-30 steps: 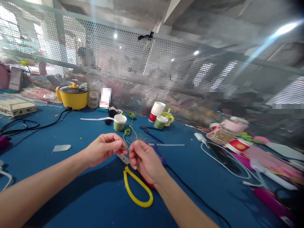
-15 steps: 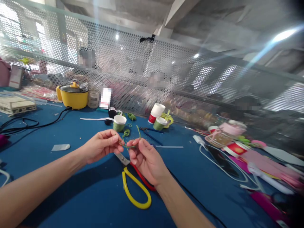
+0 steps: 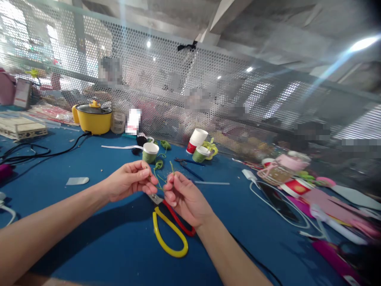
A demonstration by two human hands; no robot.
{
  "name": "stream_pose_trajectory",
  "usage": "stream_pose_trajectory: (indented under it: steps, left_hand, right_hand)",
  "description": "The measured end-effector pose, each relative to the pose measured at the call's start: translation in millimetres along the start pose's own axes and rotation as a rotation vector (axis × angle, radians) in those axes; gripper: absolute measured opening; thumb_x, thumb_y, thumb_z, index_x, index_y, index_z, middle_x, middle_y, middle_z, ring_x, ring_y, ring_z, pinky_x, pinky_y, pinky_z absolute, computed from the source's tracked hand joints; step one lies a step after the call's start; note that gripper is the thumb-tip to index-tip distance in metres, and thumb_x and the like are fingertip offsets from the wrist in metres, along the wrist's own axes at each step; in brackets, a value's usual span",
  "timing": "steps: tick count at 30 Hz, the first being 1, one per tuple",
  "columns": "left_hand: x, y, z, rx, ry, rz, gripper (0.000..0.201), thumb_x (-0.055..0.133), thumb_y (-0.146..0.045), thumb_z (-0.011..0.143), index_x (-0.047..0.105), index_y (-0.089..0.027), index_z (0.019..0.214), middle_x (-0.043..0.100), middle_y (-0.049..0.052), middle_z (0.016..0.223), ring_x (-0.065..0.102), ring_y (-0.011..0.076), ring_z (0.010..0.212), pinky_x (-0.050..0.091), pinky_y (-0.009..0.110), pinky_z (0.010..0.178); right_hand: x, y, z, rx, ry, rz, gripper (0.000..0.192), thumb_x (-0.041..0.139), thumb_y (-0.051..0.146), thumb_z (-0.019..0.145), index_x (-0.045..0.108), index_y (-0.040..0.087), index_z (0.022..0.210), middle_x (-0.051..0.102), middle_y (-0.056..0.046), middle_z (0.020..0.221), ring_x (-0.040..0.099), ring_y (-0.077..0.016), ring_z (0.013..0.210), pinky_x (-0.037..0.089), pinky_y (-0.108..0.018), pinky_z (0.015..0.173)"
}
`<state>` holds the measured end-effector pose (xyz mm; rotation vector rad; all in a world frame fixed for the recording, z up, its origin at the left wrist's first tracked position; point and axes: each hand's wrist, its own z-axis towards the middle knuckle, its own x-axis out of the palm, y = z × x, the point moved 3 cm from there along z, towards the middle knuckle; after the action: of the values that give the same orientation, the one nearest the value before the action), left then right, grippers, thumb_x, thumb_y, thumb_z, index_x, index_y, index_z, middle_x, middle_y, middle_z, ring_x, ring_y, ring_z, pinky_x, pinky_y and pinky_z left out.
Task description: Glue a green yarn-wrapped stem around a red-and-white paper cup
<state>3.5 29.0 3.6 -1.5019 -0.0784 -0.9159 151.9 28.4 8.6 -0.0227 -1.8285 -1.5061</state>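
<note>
A thin green yarn [image 3: 160, 188] runs between my two hands above the blue table. My left hand [image 3: 131, 180] pinches it between thumb and fingertips. A short way to the right, my right hand [image 3: 187, 196] is closed on the same yarn, and a loose end sticks up past its fingertips. Under both hands lie scissors [image 3: 171, 248] with one yellow and one red handle; the blades are partly hidden. Just beyond my fingers sits a small ball of green yarn [image 3: 159, 164], with a paper cup wrapped in green [image 3: 150, 154] behind it.
Dark blue pliers [image 3: 190, 169] lie beyond my right hand, near stacked paper cups [image 3: 197, 140]. A yellow electric pot [image 3: 94, 119] stands back left. At right are a phone [image 3: 278, 200], white cables and a pink-topped jar [image 3: 285, 167]. Perforated metal screening [image 3: 166, 79] borders the table's back.
My hands have moved slightly apart, and the crossing of yarn between them has become a lower, flatter strand. The view has shifted a little.
</note>
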Motion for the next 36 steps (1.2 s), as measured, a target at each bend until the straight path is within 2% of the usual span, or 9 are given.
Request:
stream_pose_trajectory:
  steps: [8, 16, 20, 23, 28, 30, 36]
  left_hand:
    - [-4.2, -0.2, 1.3, -0.007, -0.033, 0.054, 0.015, 0.062, -0.022, 0.072, 0.051, -0.012, 0.071, 0.067, 0.003, 0.068, 0.065, 0.0126, 0.057, 0.052, 0.020, 0.055]
    - [-3.9, 0.5, 0.4, -0.037, -0.019, 0.068, 0.018, 0.065, -0.023, 0.069, 0.051, -0.012, 0.071, 0.067, 0.003, 0.064, 0.065, 0.0137, 0.056, 0.051, 0.021, 0.053]
    - [-3.2, 2.2, 1.0, -0.016, -0.064, 0.027, 0.016, 0.065, -0.023, 0.069, 0.054, -0.011, 0.071, 0.067, 0.004, 0.069, 0.064, 0.0120, 0.057, 0.051, 0.020, 0.055]
    - [-3.9, 6.3, 2.0, 0.000, -0.107, -0.018, 0.015, 0.067, -0.020, 0.067, 0.058, -0.010, 0.074, 0.067, 0.005, 0.076, 0.064, 0.0105, 0.061, 0.051, 0.019, 0.059]
    - [-7.8, 13.6, 4.2, -0.016, -0.140, -0.072, 0.014, 0.067, -0.018, 0.066, 0.056, -0.010, 0.064, 0.066, 0.004, 0.067, 0.062, 0.0098, 0.056, 0.049, 0.019, 0.055]
    - [-9.0, 14.8, 4.6, -0.033, -0.138, -0.078, 0.014, 0.067, -0.018, 0.067, 0.056, -0.010, 0.064, 0.066, 0.004, 0.067, 0.062, 0.0104, 0.056, 0.048, 0.019, 0.054]
    - [-6.0, 16.9, 4.8, -0.089, -0.082, -0.121, 0.015, 0.067, -0.022, 0.067, 0.058, -0.010, 0.067, 0.066, 0.005, 0.072, 0.063, 0.0115, 0.061, 0.048, 0.018, 0.055]
  right_hand:
    - [0.7, -3.6, 1.5, -0.001, -0.017, -0.025, 0.017, 0.068, 0.030, 0.067, 0.059, 0.016, 0.068, 0.061, 0.002, 0.057, 0.050, -0.0039, 0.043, 0.036, -0.013, 0.040]
    - [-0.4, -6.5, 2.4, 0.015, -0.049, 0.007, 0.018, 0.068, 0.030, 0.067, 0.059, 0.016, 0.068, 0.060, 0.003, 0.055, 0.049, -0.0034, 0.042, 0.037, -0.014, 0.039]
    - [-0.1, -6.5, 5.2, -0.025, -0.097, 0.036, 0.019, 0.070, 0.030, 0.064, 0.058, 0.016, 0.068, 0.059, 0.004, 0.056, 0.048, -0.0029, 0.042, 0.037, -0.013, 0.039]
    - [0.0, -7.6, 6.9, -0.050, -0.130, 0.053, 0.018, 0.070, 0.029, 0.064, 0.058, 0.016, 0.068, 0.059, 0.004, 0.058, 0.050, -0.0034, 0.047, 0.039, -0.013, 0.043]
    - [-1.7, -6.9, 7.8, -0.023, -0.121, 0.034, 0.020, 0.068, 0.032, 0.066, 0.061, 0.015, 0.073, 0.060, 0.001, 0.070, 0.051, -0.0044, 0.053, 0.040, -0.015, 0.046]
    - [-2.9, -4.5, 7.8, -0.020, -0.105, 0.024, 0.020, 0.067, 0.032, 0.067, 0.061, 0.015, 0.076, 0.058, 0.001, 0.068, 0.049, -0.0042, 0.051, 0.037, -0.015, 0.043]
    - [-5.5, -2.7, 8.9, 0.005, -0.099, 0.033, 0.016, 0.067, 0.026, 0.069, 0.056, 0.015, 0.065, 0.053, 0.003, 0.061, 0.043, -0.0027, 0.046, 0.032, -0.014, 0.039]
